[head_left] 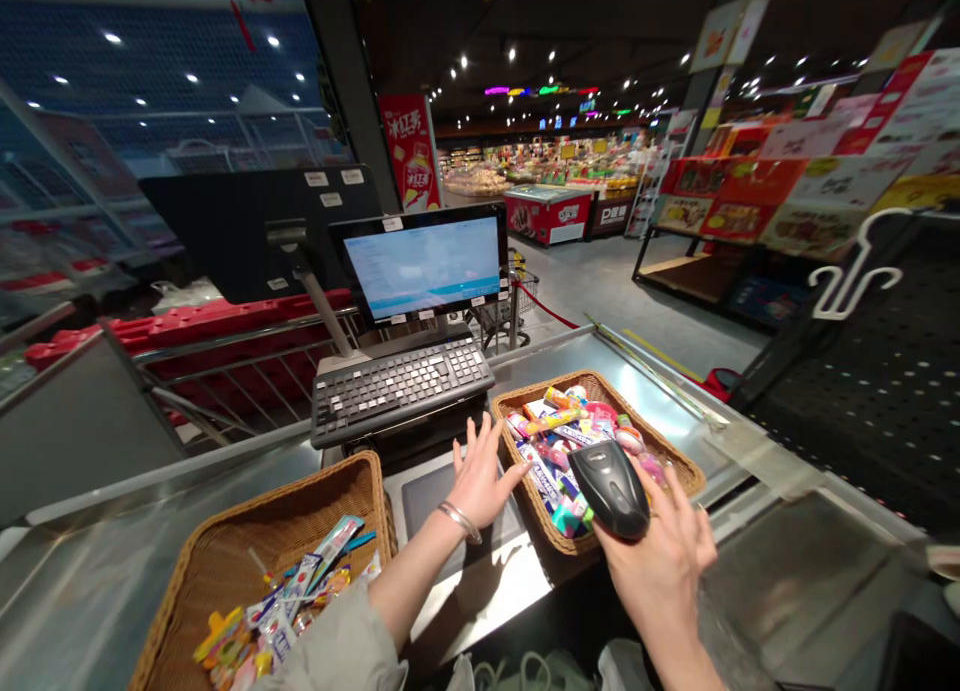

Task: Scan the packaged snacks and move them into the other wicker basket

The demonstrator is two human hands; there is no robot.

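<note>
My left hand (pixel 480 476) is open with fingers spread, hovering over the flat scanner plate (pixel 431 496) set in the steel counter, its fingertips close to the rim of the right wicker basket (pixel 679 461). A silver bangle circles that wrist. My right hand (pixel 664 551) holds a black handheld barcode scanner (pixel 609 486) above the near edge of that basket, which is filled with several small colourful sweet packets (pixel 562 431). A second wicker basket (pixel 225 561) at the lower left holds several similar packets.
A black keyboard (pixel 401 386) and a lit till screen (pixel 427 266) stand behind the scanner plate. The steel counter (pixel 90 581) runs left and right. A black pegboard rack (pixel 877 371) stands at right. Red shopping baskets and shop shelves lie beyond.
</note>
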